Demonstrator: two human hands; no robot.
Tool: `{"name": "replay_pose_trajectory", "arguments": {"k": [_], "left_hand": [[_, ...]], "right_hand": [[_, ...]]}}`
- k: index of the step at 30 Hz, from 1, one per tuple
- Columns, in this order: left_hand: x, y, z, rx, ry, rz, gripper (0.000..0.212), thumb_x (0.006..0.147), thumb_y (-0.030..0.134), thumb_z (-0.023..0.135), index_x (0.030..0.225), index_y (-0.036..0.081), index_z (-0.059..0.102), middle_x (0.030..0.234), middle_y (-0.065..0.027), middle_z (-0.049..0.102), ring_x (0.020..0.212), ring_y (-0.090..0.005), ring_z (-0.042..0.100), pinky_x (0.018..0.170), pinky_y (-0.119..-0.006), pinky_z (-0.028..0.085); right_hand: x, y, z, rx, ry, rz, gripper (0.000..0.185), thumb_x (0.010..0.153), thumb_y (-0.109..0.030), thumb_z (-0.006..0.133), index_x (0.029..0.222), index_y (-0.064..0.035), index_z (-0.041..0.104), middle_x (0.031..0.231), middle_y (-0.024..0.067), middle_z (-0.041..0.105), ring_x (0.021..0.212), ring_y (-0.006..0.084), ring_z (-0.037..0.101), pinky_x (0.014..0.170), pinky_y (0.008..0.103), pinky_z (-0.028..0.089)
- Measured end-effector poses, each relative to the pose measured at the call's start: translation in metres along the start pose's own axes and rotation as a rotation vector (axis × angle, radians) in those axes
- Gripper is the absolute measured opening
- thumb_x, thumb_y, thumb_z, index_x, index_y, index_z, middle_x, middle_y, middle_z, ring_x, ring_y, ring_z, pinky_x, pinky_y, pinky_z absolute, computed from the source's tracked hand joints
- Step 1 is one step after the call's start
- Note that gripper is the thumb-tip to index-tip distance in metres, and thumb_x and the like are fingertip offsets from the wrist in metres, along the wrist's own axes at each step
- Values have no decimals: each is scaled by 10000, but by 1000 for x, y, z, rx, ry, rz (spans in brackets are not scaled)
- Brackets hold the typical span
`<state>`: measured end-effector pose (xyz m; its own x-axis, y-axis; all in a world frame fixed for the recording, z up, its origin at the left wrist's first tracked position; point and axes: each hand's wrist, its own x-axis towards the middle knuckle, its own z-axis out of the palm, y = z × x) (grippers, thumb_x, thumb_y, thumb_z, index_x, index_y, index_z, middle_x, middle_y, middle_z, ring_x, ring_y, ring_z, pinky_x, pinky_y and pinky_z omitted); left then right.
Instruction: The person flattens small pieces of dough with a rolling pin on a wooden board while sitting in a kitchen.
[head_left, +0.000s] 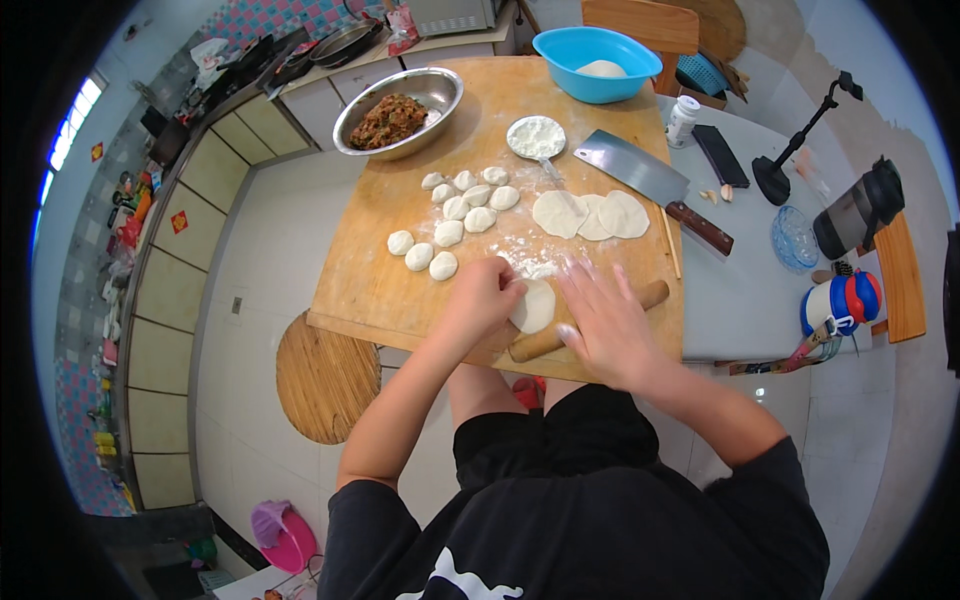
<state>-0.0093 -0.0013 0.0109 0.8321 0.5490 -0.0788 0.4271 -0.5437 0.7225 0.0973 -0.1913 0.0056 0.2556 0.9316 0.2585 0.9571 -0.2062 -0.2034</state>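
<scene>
My left hand (480, 300) pinches the left edge of a flat dough wrapper (534, 309) between thumb and fingers. The palm of my right hand (606, 321) lies over a wooden rolling pin (538, 346), its floury fingers stretched out and apart. The pin slants just right of the wrapper. Beyond my hands is a patch of loose flour (529, 262). Several small dough pieces (448, 232) sit to the left on the wooden board (360, 300). Farther right, rolled wrappers (624, 214) overlap one another.
A cleaver (637, 169) and a thin wooden stick (670, 244) lie right. Behind stand a steel bowl of filling (450, 94), a flour scoop (536, 137) and a blue basin (596, 90) holding dough. A side table (727, 300) adjoins; a round wooden stool (328, 379) stands left.
</scene>
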Motion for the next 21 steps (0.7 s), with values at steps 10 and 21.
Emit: {"name": "replay_pose_trajectory", "arguments": {"k": [10,21], "left_hand": [[-4,9,-1,-20,1,-14,238,802,195,721,831,-35,670,691,-142,659,603,-185,619,594,-337,502],[-9,-8,1,-41,98,-12,191,798,162,728,845,-13,667,688,-91,652,591,-140,582,560,-300,475]], "right_hand": [[80,24,21,-44,23,57,561,954,-313,496,1425,-30,384,1515,172,342,1425,285,293,1159,543,180],[-5,-4,-6,-15,-74,27,569,951,-332,505,1417,-24,398,1498,175,360,1403,294,324,1138,544,220]]}}
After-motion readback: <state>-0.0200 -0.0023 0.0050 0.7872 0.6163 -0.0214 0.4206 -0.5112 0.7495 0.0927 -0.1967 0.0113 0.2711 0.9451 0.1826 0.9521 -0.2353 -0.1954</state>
